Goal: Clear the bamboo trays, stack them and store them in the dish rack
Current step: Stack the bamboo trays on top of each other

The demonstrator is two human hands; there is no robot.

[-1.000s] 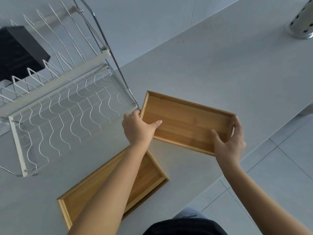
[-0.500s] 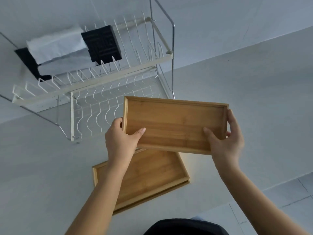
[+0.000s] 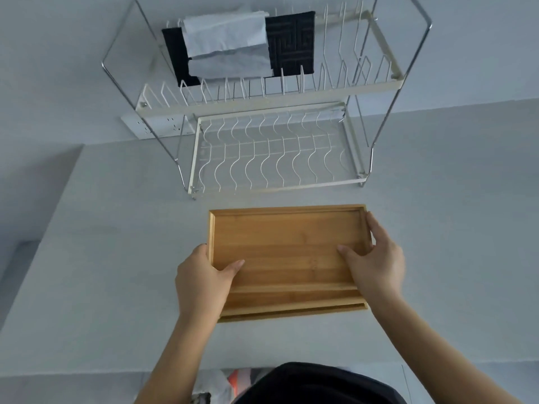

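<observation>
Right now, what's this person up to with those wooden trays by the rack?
A person is stacking bamboo trays on the grey counter. The left hand and right hand grip the top tray by its short ends, over a second tray whose near edge shows beneath. The dish rack stands just behind, its lower shelf bare; folded cloths sit on its upper shelf.

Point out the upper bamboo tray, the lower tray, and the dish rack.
upper bamboo tray [image 3: 287,246], head view, bare floor.
lower tray [image 3: 291,308], head view, near rim.
dish rack [image 3: 271,104], head view, upper tier's front rail.
</observation>
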